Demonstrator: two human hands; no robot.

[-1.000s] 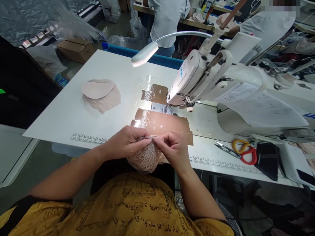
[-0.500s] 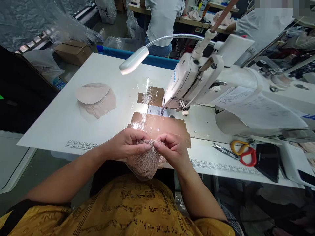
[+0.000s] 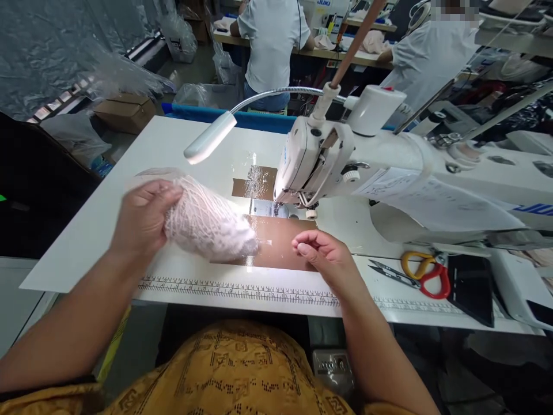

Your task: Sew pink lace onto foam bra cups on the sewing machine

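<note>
My left hand [image 3: 144,216] is closed on a pale lace fabric piece [image 3: 207,222], gripping its left end between thumb and fingers. The lace hangs out to the right, slightly blurred, above the white table and the brown taped patch [image 3: 285,239]. My right hand [image 3: 322,253] is above the right part of that patch, its fingers curled and thumb near the index finger, with nothing visible in them. Behind my left hand a bit of pale sheer fabric [image 3: 159,171] shows; the rest there is hidden. The sewing machine head [image 3: 298,164] stands just beyond the patch.
A lamp [image 3: 210,137] on a bendy arm hangs over the table. Scissors [image 3: 425,275] with red and yellow handles and a black phone [image 3: 470,288] lie at right. A printed ruler [image 3: 242,289] runs along the front edge. Two people in white sit or stand beyond.
My hands have parted. The left has carried the lace piece up and left from the front edge, toward the pale fabric there. The right has let go of it. The view has shifted.
</note>
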